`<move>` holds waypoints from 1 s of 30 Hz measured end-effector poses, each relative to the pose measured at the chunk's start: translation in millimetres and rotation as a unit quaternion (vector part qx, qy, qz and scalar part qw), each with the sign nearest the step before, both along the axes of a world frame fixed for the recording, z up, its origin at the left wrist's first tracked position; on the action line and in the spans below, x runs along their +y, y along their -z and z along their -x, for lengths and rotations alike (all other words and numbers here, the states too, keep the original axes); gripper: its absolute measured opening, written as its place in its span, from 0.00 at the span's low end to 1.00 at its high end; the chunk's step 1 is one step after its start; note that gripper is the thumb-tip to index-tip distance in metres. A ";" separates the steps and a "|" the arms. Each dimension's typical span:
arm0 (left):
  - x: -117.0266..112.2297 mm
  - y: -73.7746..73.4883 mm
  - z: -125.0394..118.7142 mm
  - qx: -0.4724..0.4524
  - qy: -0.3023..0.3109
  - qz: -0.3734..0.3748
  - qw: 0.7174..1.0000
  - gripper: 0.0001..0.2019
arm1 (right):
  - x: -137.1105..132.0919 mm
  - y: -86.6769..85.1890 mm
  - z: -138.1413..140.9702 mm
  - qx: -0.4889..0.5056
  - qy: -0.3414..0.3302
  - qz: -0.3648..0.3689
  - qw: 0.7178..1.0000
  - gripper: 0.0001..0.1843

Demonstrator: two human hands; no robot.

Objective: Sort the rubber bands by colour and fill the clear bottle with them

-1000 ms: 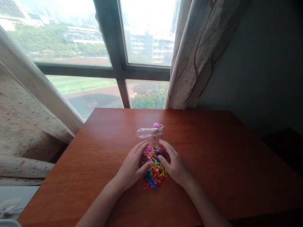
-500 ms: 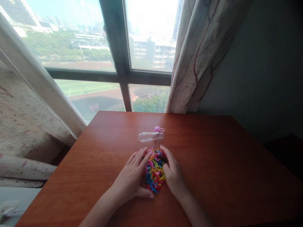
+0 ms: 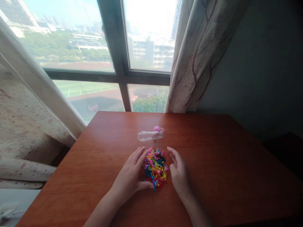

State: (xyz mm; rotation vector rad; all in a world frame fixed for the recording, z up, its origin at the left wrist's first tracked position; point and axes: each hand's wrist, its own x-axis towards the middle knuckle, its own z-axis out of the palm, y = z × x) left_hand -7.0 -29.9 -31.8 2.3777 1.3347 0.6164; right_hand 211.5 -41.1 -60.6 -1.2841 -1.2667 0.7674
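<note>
A pile of small elastic bands [image 3: 156,167] in pink, yellow, blue, red and black lies on the brown wooden table. My left hand [image 3: 130,173] curves around the pile's left side, thumb stretched along the near edge and fingers along the upper left; it is open and touches the bands. On the other side, my right hand [image 3: 178,173] rests just off the pile's right edge. Its fingers are partly bent and apart, with nothing seen in them. Beyond the pile a clear plastic bottle [image 3: 150,136] lies on its side, and behind its mouth sits a pink cap with a loop [image 3: 158,129].
The wooden table [image 3: 224,164] reaches to the window [image 3: 120,77] at the back. A patterned curtain [image 3: 189,56] hangs at the right and another curtain [image 3: 35,82] at the left. At the lower left is a white surface with a cable [image 3: 14,208].
My right hand has moved right, away from the pile, leaving a small gap. My left hand stays at the left side. The pile looks slightly wider toward the right.
</note>
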 end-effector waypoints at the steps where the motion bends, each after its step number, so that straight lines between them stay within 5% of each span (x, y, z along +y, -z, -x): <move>1: -2.8 0.3 1.4 0.005 -0.006 -0.002 1.000 0.57 | -2.3 0.5 -3.4 -0.032 0.007 -0.005 0.999 0.32; 5: -17.7 -0.3 4.5 0.026 -0.048 -0.020 0.998 0.56 | -18.0 -2.7 -18.1 -0.165 0.019 -0.016 0.986 0.29; 12: -46.6 -0.5 -14.0 0.047 -0.077 -0.050 0.995 0.59 | -41.4 -15.4 -20.0 -0.310 -0.053 -0.015 0.949 0.26; 22: -34.3 0.7 -26.9 0.069 -0.083 -0.067 0.992 0.51 | -33.7 -26.0 -10.4 -0.238 -0.092 0.033 0.966 0.17; 30: -17.7 -1.7 -25.6 0.083 -0.080 -0.068 0.991 0.51 | 11.6 -31.1 -17.9 -0.212 -0.064 0.021 0.975 0.19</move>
